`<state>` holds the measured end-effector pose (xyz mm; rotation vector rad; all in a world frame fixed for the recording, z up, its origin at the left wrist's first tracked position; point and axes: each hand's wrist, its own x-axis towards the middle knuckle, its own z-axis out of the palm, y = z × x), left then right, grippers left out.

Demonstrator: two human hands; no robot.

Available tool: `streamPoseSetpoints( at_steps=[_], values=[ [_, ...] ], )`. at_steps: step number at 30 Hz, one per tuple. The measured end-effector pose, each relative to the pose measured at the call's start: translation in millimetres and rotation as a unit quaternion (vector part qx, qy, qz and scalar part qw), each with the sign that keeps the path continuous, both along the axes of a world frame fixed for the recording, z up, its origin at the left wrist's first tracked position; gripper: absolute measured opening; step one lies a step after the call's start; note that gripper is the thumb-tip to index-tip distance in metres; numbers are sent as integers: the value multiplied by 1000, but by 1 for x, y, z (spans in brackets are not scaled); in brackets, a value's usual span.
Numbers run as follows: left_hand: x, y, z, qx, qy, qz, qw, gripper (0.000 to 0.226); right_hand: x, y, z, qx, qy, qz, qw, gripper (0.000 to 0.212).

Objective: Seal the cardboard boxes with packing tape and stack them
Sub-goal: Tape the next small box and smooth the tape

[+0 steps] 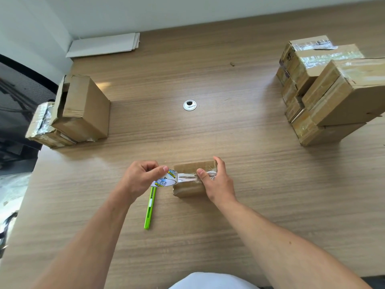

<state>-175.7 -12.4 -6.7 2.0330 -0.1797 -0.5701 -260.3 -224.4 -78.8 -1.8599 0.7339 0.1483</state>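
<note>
Under right hand (217, 182): cardboard box (187, 189).

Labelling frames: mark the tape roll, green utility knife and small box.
tape roll (162, 182), head view, printed side
green utility knife (150, 209), head view, handle middle
small box (187, 189), head view, cardboard below tape

1. All around the cable hole (189, 105) the table (260, 195) is bare wood; a hand passes freely there.
2. Left of the cable hole, an open box (83, 109) and a flatter taped box (44, 126) touching it block that edge.
3. Right of the cable hole, well apart, a stack of taped boxes (333, 90) stands like a wall.
4. On the near side of the cable hole, the small box (187, 189) in the right hand (216, 182) and the tape roll (164, 181) in the left hand (139, 178) are joined by stretched tape, so there is no way between them.
5. Nearer still, a green cutter (150, 207) lies flat.
</note>
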Motion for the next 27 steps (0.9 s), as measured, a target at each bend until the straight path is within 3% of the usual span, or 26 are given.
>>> streamPoseSetpoints(
  at_steps=[7,19,24,27],
  values=[
    [2,7,-12,57,-16,16,998,53,-1,-4,2,0,-2,-4,1000,71],
    [-5,-5,-14,52,-42,15,998,45,-5,-19,-2,41,-15,-10,999,69],
    [-5,-13,-6,36,-50,7,998,47,-7,-24,-9,110,-51,-38,992,70],
    [-2,-15,6,11,-54,-17,998,45,-7,-20,-13,175,-49,-51,982,88]
  ],
)
